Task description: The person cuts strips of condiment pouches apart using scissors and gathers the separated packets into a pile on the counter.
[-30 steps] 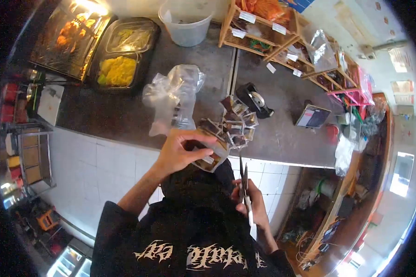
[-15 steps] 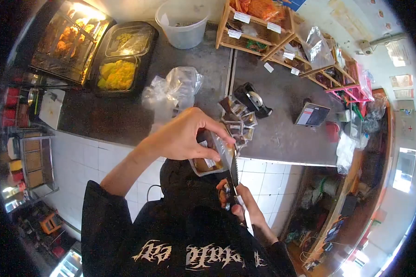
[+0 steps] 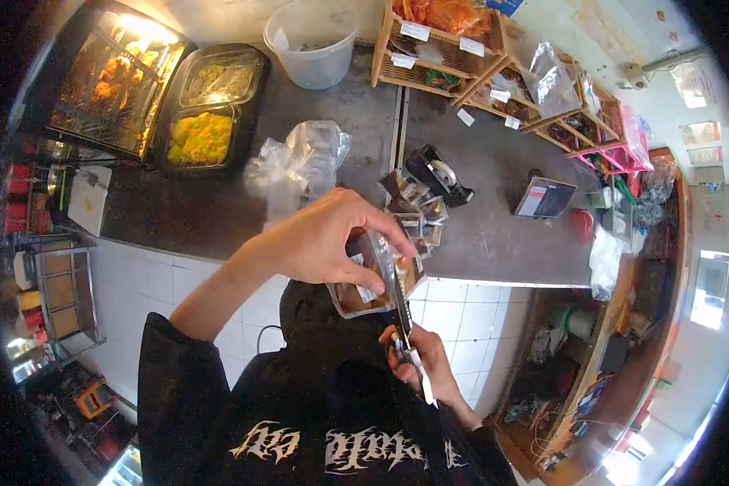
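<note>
My left hand point(image 3: 330, 239) pinches a clear plastic packet point(image 3: 356, 301) with brown contents and a pale label. It is held up in front of my chest, just off the counter's front edge. My right hand point(image 3: 431, 364), below and to the right, is closed around scissors point(image 3: 405, 317), whose dark blades point up against the packet's right side. The fingers partly cover the handles, and whether the blades are parted is hard to see. Beyond my left fingertips lies a pile of small sachets point(image 3: 413, 193) with dark contents.
On the counter point(image 3: 494, 251) stand a black tape dispenser point(image 3: 441, 176), crumpled clear bags point(image 3: 304, 158), a translucent bucket point(image 3: 316, 49) and a small screen point(image 3: 545, 197). Wooden racks point(image 3: 429, 73) line the back. Food trays point(image 3: 204, 134) and a lit display case point(image 3: 117, 77) are at left.
The scissors and my right hand have shifted slightly left and down, and the blades tilt differently. The packet's right part now shows beyond the blades. My left hand keeps its pinch.
</note>
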### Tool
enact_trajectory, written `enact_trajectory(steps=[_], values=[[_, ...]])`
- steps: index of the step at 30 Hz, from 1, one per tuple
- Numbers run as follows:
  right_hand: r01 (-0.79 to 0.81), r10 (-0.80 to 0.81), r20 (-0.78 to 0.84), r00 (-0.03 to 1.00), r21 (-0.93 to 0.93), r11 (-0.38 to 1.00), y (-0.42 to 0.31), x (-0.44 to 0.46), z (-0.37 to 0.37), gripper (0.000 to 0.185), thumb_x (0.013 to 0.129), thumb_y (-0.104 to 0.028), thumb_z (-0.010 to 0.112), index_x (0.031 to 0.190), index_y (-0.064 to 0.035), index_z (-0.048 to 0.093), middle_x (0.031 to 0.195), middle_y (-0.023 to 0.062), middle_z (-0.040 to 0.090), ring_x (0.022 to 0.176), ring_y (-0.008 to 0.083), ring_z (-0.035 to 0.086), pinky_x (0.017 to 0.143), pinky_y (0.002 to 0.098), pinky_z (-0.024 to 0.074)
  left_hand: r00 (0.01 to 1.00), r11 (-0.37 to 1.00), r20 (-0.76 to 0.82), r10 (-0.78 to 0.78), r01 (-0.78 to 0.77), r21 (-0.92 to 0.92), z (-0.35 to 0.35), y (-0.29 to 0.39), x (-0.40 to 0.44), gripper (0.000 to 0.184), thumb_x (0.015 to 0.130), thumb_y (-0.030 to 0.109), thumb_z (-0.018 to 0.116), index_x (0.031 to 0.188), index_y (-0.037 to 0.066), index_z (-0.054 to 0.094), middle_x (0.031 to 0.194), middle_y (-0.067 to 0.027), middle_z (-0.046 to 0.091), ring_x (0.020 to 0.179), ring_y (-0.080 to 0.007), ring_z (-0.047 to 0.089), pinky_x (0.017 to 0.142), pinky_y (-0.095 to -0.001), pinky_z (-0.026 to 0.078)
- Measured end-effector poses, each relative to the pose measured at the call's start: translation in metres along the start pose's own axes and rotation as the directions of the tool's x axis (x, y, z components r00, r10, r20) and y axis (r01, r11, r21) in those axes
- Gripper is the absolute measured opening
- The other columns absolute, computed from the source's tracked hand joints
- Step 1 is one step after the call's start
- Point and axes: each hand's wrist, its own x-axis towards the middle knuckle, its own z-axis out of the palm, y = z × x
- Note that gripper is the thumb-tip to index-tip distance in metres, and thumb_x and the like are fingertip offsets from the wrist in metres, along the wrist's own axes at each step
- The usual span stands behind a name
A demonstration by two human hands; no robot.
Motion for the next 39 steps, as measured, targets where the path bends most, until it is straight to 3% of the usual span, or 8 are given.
enact_trajectory(steps=[18, 24, 27, 30, 32, 34, 36, 39], values=[[0.214, -0.205, -0.078, 0.976, 0.145, 0.966, 0.008, 0.02, 0.014, 0.089, 0.067, -0.085, 0.065, 0.102, -0.0029, 0.062, 0.068, -0.0027, 0.056, 0.059, 0.0092, 0.053, 0.054, 0.0249, 0.0399, 0.976, 0.996, 0.218, 0.019, 0.001, -0.092, 0.014, -0.002, 0.011, 0.047, 0.067, 0.008, 0.089, 0.109, 0.0, 0.07, 0.104, -0.0092, 0.074, 0.096, -0.0144, 0.07, 0.09, -0.0298, 0.053], [0.303, -0.295, -0.089, 0.951, 0.099, 0.948, 0.008, 0.031, 0.012, 0.081, 0.073, -0.079, 0.066, 0.102, -0.0029, 0.057, 0.071, 0.0013, 0.058, 0.06, 0.0097, 0.056, 0.051, 0.0255, 0.0415, 0.985, 0.915, 0.169, 0.032, 0.039, -0.402, 0.025, -0.022, 0.012, 0.052, 0.07, 0.007, 0.089, 0.114, -0.004, 0.065, 0.099, -0.0095, 0.075, 0.09, -0.0113, 0.07, 0.081, -0.0277, 0.054], [0.459, -0.433, -0.243, 0.868, 0.06, 0.887, 0.009, 0.031, 0.017, 0.075, 0.081, -0.074, 0.062, 0.102, -0.0024, 0.056, 0.074, 0.0057, 0.06, 0.06, 0.0125, 0.058, 0.05, 0.0261, 0.0435, 0.98, 0.926, 0.185, -0.07, 0.133, -0.353, 0.024, -0.023, 0.016, 0.063, 0.062, 0.012, 0.094, 0.117, -0.001, 0.068, 0.114, -0.0118, 0.072, 0.099, -0.0189, 0.07, 0.086, -0.0319, 0.056], [0.629, -0.61, -0.306, 0.731, -0.043, 0.776, 0.032, 0.036, -0.001, 0.071, 0.091, -0.063, 0.059, 0.13, -0.0054, 0.044, 0.083, 0.0085, 0.06, 0.072, 0.02, 0.062, 0.063, 0.0335, 0.0506, 0.978, 0.971, -0.073, 0.197, -0.204, -0.121, 0.025, -0.029, 0.017, 0.066, 0.058, 0.022, 0.096, 0.115, 0.001, 0.07, 0.114, -0.0128, 0.072, 0.098, -0.0218, 0.071, 0.086, -0.0344, 0.056], [0.66, -0.495, -0.468, 0.732, 0.307, 0.686, 0.032, 0.045, -0.001, 0.069, 0.091, -0.058, 0.062, 0.13, -0.0051, 0.043, 0.097, 0.0087, 0.062, 0.088, 0.0207, 0.063, 0.074, 0.0336, 0.0521, 0.944, 0.948, -0.121, 0.306, -0.29, 0.131, 0.024, -0.022, 0.013, 0.061, 0.058, 0.033, 0.096, 0.109, 0.007, 0.075, 0.117, -0.0155, 0.07, 0.106, -0.0299, 0.069, 0.092, -0.0392, 0.054], [0.701, -0.352, -0.708, 0.613, 0.281, 0.655, 0.022, 0.063, -0.003, 0.055, 0.093, -0.042, 0.064, 0.131, -0.0075, 0.044, 0.113, 0.0093, 0.059, 0.104, 0.0212, 0.061, 0.084, 0.0334, 0.0518, 0.87, 0.856, -0.143, 0.472, -0.413, 0.312, 0.033, -0.031, 0.01, 0.058, 0.059, 0.037, 0.095, 0.107, 0.011, 0.076, 0.12, -0.0167, 0.069, 0.111, -0.0332, 0.066, 0.095, -0.0409, 0.052], [0.639, -0.305, -0.626, 0.717, 0.415, 0.648, -0.01, 0.07, -0.011, 0.052, 0.086, -0.01, 0.064, 0.133, -0.0108, 0.043, 0.122, 0.0116, 0.056, 0.114, 0.0242, 0.058, 0.094, 0.0383, 0.0516, 0.891, 0.892, -0.15, 0.429, -0.392, 0.226, 0.047, -0.045, 0.0, 0.058, 0.061, 0.037, 0.093, 0.111, 0.014, 0.075, 0.125, -0.0165, 0.067, 0.118, -0.0352, 0.062, 0.097, -0.0412, 0.051], [0.417, -0.199, -0.606, 0.77, 0.243, 0.876, -0.009, 0.073, -0.01, 0.053, 0.085, -0.002, 0.067, 0.132, -0.0043, 0.044, 0.123, 0.0128, 0.06, 0.107, 0.0225, 0.063, 0.091, 0.0367, 0.0538, 0.967, 0.985, -0.216, 0.132, -0.152, -0.08, 0.066, -0.057, -0.025, 0.049, 0.072, 0.023, 0.088, 0.117, 0.009, 0.073, 0.119, -0.0148, 0.068, 0.113, -0.0273, 0.063, 0.095, -0.0369, 0.05]])
